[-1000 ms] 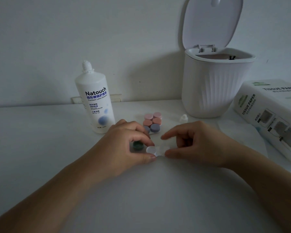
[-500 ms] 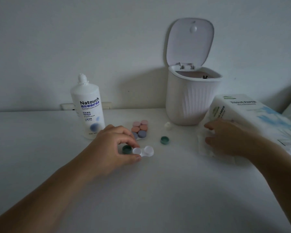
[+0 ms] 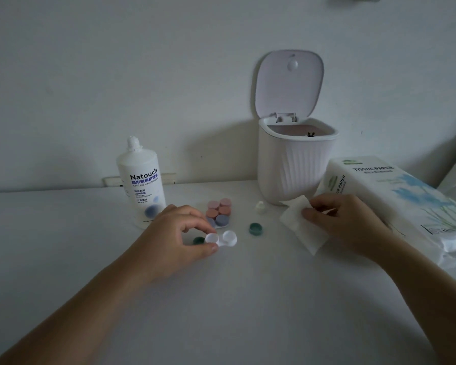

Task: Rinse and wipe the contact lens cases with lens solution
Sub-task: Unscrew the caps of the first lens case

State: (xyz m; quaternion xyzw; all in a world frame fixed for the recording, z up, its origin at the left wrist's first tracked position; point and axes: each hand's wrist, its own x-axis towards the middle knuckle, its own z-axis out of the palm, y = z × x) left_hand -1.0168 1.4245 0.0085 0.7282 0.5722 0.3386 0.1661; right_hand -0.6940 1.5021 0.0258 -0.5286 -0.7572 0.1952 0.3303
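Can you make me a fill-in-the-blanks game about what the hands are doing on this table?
1. The left hand pinches the clear lens case, whose two caps are ____.
2. The right hand holds a white ____.
3. The lid of the little bin is ____.
4. The loose cap lying apart from the case is ____ in colour.

Missing words: off; tissue; open; green
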